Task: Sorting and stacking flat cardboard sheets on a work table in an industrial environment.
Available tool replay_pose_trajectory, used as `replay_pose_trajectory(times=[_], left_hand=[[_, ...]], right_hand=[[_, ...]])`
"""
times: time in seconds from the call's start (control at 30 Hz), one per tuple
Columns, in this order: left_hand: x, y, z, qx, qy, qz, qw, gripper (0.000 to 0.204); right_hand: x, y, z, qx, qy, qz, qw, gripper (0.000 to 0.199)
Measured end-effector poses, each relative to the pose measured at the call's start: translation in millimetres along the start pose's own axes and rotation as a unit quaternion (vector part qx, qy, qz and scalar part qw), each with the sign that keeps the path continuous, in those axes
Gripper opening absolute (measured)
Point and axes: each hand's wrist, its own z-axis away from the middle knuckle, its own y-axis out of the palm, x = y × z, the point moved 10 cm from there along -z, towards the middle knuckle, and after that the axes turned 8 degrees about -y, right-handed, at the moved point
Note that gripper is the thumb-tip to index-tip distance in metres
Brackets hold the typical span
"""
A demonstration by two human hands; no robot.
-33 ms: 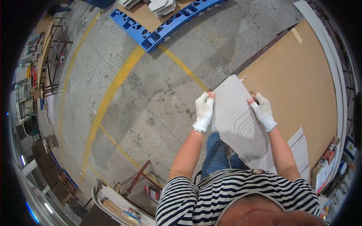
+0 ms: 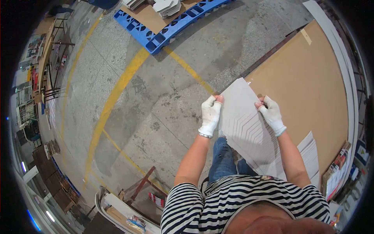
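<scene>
A fanned stack of white card sheets (image 2: 240, 104) lies in front of me, its stepped, angled edges spreading back toward my body. My left hand (image 2: 210, 115), in a white glove with bare fingertips, pinches the stack's left edge. At the opposite edge, my right hand (image 2: 272, 115), gloved the same way, has its thumb and fingers closed on the sheets. The fingers beneath the stack are hidden. Beside my right forearm, more white sheets (image 2: 310, 154) rest on the brown-topped table (image 2: 307, 82).
A blue pallet (image 2: 156, 42) on the floor ahead bears brown cardboard (image 2: 150, 19) and white card stacks (image 2: 167, 7). Yellow lines (image 2: 113, 97) cross the concrete floor. A reddish metal frame (image 2: 142, 183) stands behind me at left. Printed papers (image 2: 337, 167) lie by the table's near right corner.
</scene>
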Motion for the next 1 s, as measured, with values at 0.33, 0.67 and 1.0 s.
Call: replay_pose_trajectory(times=[0.33, 0.67, 1.0], left_hand=[[-1.5, -1.0, -4.1, 0.009, -0.015, -0.018, 1.000, 0.023], [1.6, 4.9, -6.5, 0.063, -0.033, 0.068, 0.995, 0.020], [12.2, 5.8, -8.4, 0.037, -0.055, 0.091, 0.994, 0.018]], right_hand=[[43.8, -25.7, 41.2, -0.049, -0.008, -0.031, 0.998, 0.042], [32.3, -4.7, 25.6, -0.011, -0.055, -0.006, 0.998, 0.050], [41.6, 1.0, 30.1, -0.024, -0.093, 0.149, 0.984, 0.053]])
